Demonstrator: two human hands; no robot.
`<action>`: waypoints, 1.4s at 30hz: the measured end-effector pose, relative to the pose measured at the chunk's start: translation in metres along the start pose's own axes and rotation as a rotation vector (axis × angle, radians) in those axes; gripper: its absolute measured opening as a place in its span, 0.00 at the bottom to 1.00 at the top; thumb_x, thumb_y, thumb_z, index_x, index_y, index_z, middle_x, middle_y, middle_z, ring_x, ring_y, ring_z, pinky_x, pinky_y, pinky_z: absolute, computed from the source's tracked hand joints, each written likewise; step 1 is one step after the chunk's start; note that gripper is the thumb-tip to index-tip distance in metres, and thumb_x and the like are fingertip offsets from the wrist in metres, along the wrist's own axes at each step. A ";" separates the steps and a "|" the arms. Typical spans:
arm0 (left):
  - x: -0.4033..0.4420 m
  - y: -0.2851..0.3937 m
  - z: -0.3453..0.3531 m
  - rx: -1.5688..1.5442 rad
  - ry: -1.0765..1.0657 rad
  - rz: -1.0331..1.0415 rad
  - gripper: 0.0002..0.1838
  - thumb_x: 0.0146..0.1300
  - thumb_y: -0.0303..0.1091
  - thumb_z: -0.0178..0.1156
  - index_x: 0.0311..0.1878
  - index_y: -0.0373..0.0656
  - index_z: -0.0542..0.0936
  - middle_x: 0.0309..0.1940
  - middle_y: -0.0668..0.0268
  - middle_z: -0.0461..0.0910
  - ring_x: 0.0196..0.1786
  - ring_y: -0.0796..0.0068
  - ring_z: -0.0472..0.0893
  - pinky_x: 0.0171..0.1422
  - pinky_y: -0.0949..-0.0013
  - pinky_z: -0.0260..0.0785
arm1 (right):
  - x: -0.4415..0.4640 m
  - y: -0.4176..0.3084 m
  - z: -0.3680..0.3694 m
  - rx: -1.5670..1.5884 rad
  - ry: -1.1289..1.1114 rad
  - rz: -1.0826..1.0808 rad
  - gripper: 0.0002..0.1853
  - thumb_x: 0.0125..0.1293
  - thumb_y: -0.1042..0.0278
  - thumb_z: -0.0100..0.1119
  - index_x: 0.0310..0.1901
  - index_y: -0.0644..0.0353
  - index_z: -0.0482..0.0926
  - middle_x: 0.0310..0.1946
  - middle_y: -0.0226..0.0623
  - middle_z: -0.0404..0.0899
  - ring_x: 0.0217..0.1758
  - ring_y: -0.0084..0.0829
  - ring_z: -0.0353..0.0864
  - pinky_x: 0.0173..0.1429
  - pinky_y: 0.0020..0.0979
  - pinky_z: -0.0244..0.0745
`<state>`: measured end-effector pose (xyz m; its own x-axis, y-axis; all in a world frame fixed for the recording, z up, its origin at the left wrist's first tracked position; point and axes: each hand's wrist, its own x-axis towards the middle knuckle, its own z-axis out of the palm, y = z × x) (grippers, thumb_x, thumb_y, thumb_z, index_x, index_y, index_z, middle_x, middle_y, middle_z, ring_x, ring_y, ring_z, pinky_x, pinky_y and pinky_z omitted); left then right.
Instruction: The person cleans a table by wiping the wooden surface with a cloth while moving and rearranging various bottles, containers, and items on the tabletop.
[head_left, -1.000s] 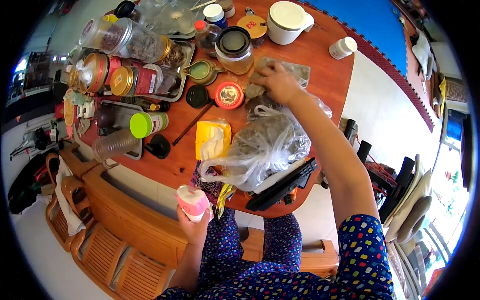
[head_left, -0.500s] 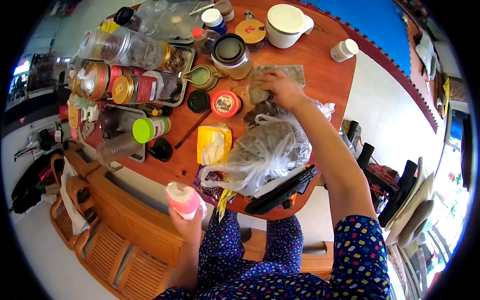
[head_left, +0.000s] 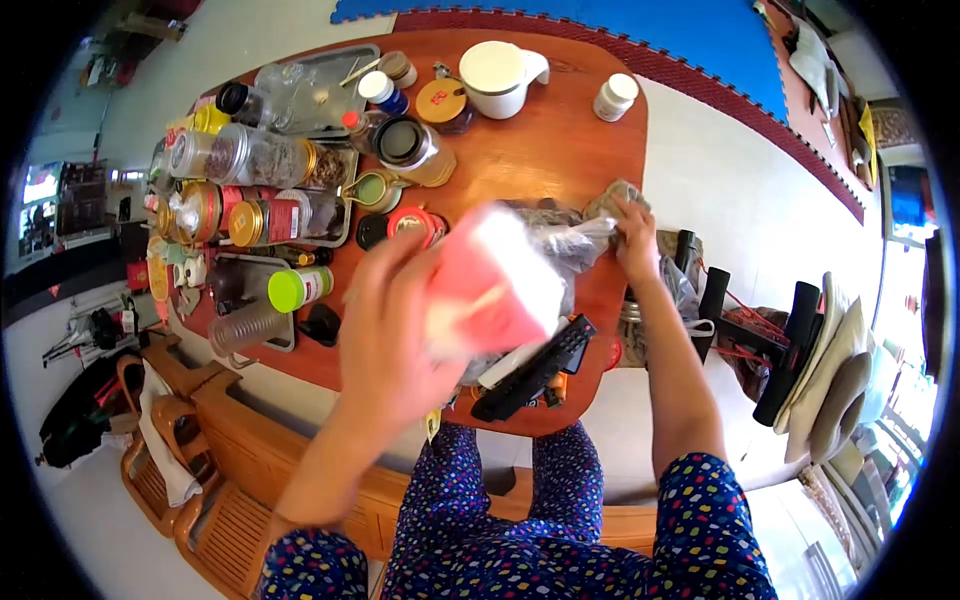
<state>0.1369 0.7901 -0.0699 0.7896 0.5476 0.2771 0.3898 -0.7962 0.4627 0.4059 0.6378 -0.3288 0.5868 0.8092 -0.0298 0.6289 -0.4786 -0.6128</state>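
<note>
My left hand [head_left: 385,325] is raised over the near part of the table, wrapped round a pink and white roll-like pack [head_left: 490,285], blurred by motion. My right hand [head_left: 637,240] is at the table's right edge, its fingers closed on a grey-green cloth [head_left: 618,200]. Just left of that hand lies the clear plastic bag [head_left: 575,245], partly hidden behind the pink pack. A black keyboard-like object [head_left: 535,370] rests at the near edge. The red-lidded jar [head_left: 415,222] is partly covered by my left hand.
Jars and bottles [head_left: 270,160] crowd metal trays on the left of the wooden table [head_left: 540,150]. A white lidded mug [head_left: 495,80] and a small white bottle [head_left: 615,97] stand at the far side. Wooden chairs [head_left: 225,540] are at the lower left; cushions [head_left: 820,360] are at right.
My left hand has lifted the pink pack up over the table. My right hand has moved right with the grey-green cloth, to the table's edge. The view has shifted.
</note>
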 end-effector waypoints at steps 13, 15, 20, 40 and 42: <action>0.060 -0.083 0.029 0.011 -0.337 -0.362 0.39 0.43 0.45 0.77 0.60 0.42 0.75 0.56 0.52 0.76 0.62 0.52 0.73 0.66 0.57 0.66 | -0.079 -0.011 0.004 -0.040 -0.013 0.142 0.35 0.45 0.92 0.50 0.56 0.48 0.82 0.68 0.24 0.68 0.70 0.43 0.62 0.73 0.36 0.63; 0.023 -0.109 0.034 0.197 -0.354 -0.386 0.40 0.42 0.46 0.76 0.61 0.42 0.74 0.53 0.51 0.75 0.59 0.51 0.74 0.62 0.56 0.68 | -0.082 -0.016 0.002 -0.044 -0.019 0.156 0.34 0.47 0.92 0.50 0.56 0.50 0.82 0.68 0.24 0.69 0.70 0.45 0.62 0.74 0.37 0.62; -0.021 -0.146 0.097 0.135 -0.237 -0.368 0.48 0.40 0.42 0.76 0.67 0.43 0.66 0.55 0.51 0.74 0.60 0.49 0.74 0.62 0.55 0.69 | -0.084 -0.020 0.002 -0.072 -0.048 0.188 0.33 0.47 0.92 0.50 0.55 0.50 0.82 0.68 0.25 0.69 0.70 0.44 0.62 0.73 0.37 0.63; -0.224 -0.085 -0.053 -0.149 0.298 -0.859 0.32 0.40 0.28 0.73 0.53 0.42 0.75 0.48 0.59 0.78 0.51 0.61 0.79 0.57 0.62 0.71 | -0.116 0.043 -0.038 0.078 -0.018 0.208 0.25 0.54 0.89 0.48 0.52 0.62 0.82 0.53 0.46 0.81 0.55 0.41 0.81 0.63 0.33 0.73; -0.260 -0.086 -0.056 -0.102 0.240 -0.938 0.31 0.42 0.26 0.72 0.54 0.42 0.74 0.50 0.60 0.77 0.51 0.64 0.78 0.57 0.63 0.72 | -0.104 0.061 -0.062 0.247 0.147 0.323 0.23 0.56 0.89 0.51 0.53 0.64 0.80 0.56 0.45 0.79 0.61 0.36 0.77 0.66 0.34 0.70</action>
<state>-0.1281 0.7308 -0.1345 0.0573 0.9950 -0.0816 0.7593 0.0097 0.6507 0.4145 0.5032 -0.3138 0.8111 0.5657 -0.1490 0.2706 -0.5887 -0.7617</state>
